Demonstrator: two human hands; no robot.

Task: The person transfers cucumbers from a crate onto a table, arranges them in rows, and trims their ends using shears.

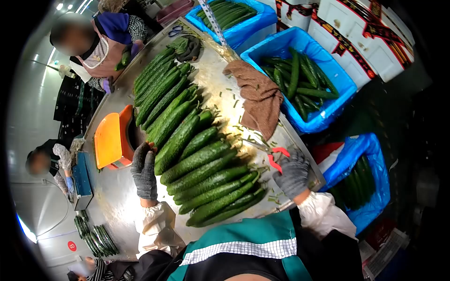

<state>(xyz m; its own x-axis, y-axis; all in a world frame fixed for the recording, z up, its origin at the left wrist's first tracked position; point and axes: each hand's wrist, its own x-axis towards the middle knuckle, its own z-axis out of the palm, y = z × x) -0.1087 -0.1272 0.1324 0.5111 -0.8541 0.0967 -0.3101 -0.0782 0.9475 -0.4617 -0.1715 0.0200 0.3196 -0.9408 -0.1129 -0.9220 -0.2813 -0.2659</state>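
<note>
A long row of green cucumbers [201, 161] lies side by side on the metal table, with cut stem bits beside their right ends. My left hand [144, 173], in a grey glove, is at the left ends of the nearer cucumbers. Its fingers point forward, and nothing shows in them. In my right hand [293, 173], also grey-gloved, is a pair of red-handled scissors [276, 157]. The blades point forward and left, apart from the cucumbers, over the scattered stem bits.
An orange scale [112, 138] stands left of the row. A brown cloth [255, 96] lies at the table's right edge. Blue-lined crates [323, 122] of cucumbers stand beyond it, near white boxes [361, 37]. A co-worker [110, 54] holds a cucumber across the table.
</note>
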